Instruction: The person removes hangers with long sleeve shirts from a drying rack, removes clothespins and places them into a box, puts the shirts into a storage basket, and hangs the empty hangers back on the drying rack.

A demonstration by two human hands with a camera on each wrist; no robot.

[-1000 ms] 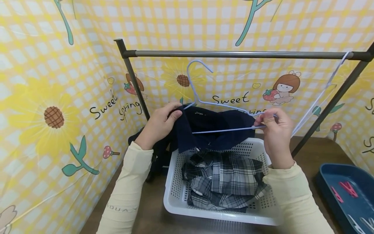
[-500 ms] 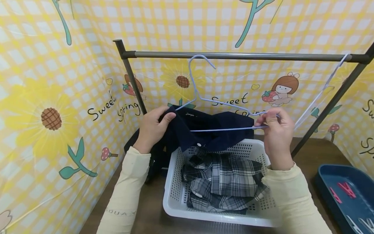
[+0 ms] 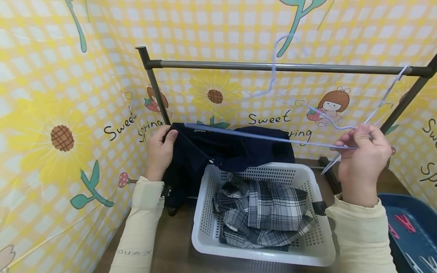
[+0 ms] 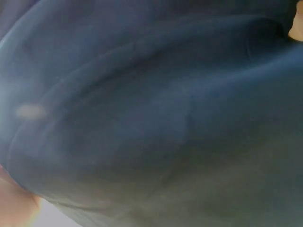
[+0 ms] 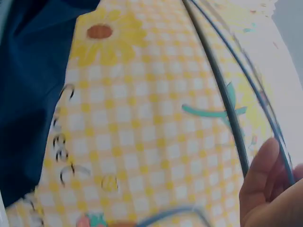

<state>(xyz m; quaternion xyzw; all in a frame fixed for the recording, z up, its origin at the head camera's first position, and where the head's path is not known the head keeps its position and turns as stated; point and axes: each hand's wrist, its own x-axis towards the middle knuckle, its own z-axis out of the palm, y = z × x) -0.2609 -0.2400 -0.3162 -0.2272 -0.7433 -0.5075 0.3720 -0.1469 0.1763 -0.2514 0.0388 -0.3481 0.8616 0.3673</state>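
A navy collared garment [image 3: 239,153] with a small white button hangs from my left hand [image 3: 160,151], which grips its upper left edge between thumb and fingers. Its dark cloth [image 4: 142,118] fills most of the left wrist view. My right hand [image 3: 363,163] pinches a light blue wire hanger [image 3: 290,140] at its right corner. The hanger's long bar crosses in front of the garment, and its left end reaches the collar close to my left hand. Its hook is blurred and overlaps the rail in the head view. In the right wrist view, the thumb of the right hand [image 5: 270,194] shows against the wire.
A white perforated basket [image 3: 259,257] holds a grey plaid garment [image 3: 269,212]. Behind it runs a dark metal rail [image 3: 218,65], with another pale hanger [image 3: 397,77] on its right end. A blue tray [image 3: 397,198] with pink clothespins [image 3: 405,223] stands at the right.
My right hand has carried the hanger to the right and its hook has risen past the rail; the bar now slants across the garment. My left hand has moved left, stretching the collar wider.
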